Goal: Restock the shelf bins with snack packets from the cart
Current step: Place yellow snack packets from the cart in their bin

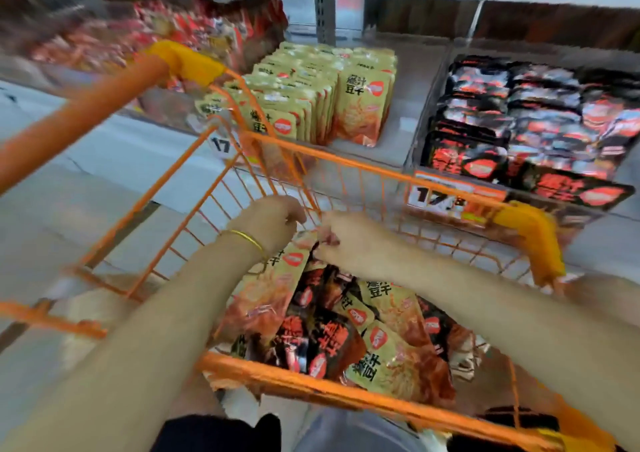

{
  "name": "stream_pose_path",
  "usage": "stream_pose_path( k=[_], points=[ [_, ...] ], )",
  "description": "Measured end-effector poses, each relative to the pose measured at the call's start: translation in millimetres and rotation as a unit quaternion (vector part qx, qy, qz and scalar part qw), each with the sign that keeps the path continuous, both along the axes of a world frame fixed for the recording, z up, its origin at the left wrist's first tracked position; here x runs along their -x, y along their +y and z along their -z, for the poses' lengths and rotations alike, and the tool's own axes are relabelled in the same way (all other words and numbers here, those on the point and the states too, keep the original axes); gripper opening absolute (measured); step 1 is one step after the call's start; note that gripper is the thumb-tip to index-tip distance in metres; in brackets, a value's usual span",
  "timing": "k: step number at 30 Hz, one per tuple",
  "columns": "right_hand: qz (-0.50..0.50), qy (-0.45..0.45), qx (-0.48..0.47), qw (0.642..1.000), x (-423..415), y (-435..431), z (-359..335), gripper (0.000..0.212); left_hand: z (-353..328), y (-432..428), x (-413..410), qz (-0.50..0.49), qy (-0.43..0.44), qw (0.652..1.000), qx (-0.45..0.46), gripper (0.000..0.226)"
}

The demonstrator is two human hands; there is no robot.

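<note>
Restocking looks midway (my guess): cart (346, 396) holds many packets (398, 358), middle bin (403, 112) has room. Left hand (273, 219) pinches a beige packet (266, 285); right hand (343, 240) curls its fingers, grip unclear.

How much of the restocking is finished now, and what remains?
Done: the yellow bin holds rows of packets, the black bin looks nearly full. In hand: the right hand pinches a yellow packet in the cart; the left hand has an unclear grip. Left: many packets in the cart, and space in the yellow bin.

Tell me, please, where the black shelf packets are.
Head view, upper right: black packets lie in the right shelf bin, beside the yellow packets, behind the cart.
</note>
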State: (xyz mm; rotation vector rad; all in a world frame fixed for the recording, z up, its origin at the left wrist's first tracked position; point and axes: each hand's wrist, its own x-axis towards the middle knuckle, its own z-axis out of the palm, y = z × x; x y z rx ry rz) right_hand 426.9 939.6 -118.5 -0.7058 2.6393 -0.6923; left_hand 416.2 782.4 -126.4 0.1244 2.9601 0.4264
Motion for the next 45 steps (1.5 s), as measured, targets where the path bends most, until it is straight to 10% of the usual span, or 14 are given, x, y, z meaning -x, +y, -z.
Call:
stream_pose_path(
  k=[10,13,21,28,33,36,45],
  points=[
    [0.014,0.019,-0.13,0.991,8.4,-45.0,41.7,0.036,-2.2,-2.9,4.4,-0.009,-0.132,0.984,0.116,0.045],
    [0.03,-0.075,-0.033,0.996,12.0,-40.0,33.5,0.03,-1.3,-3.1,3.7,-0.003,-0.151,0.983,0.102,0.038],
    [0.172,-0.262,0.267,0.911,26.7,5.5,-17.1,0.017,-48.5,3.3,9.7,-0.028,-0.044,0.973,-0.226,0.019],
    [0.209,-0.07,0.367,0.904,58.8,16.7,-77.0,0.005,-81.0,25.2,55.6,-0.102,0.224,0.879,-0.407,0.013],
    [0.328,0.15,0.282,0.889,138.6,6.6,-67.7,0.022,-31.5,20.5,67.7,0.026,0.329,0.925,-0.187,0.031],
    [0.423,0.143,0.131,0.885,166.7,-4.8,-39.6,0.029,-12.6,18.4,72.3,0.067,0.318,0.941,-0.098,0.041],
    [0.514,0.08,0.116,0.846,202.7,-9.1,-4.0,0.027,-0.4,21.5,70.0,0.071,0.337,0.938,-0.048,0.035]
  ],
)
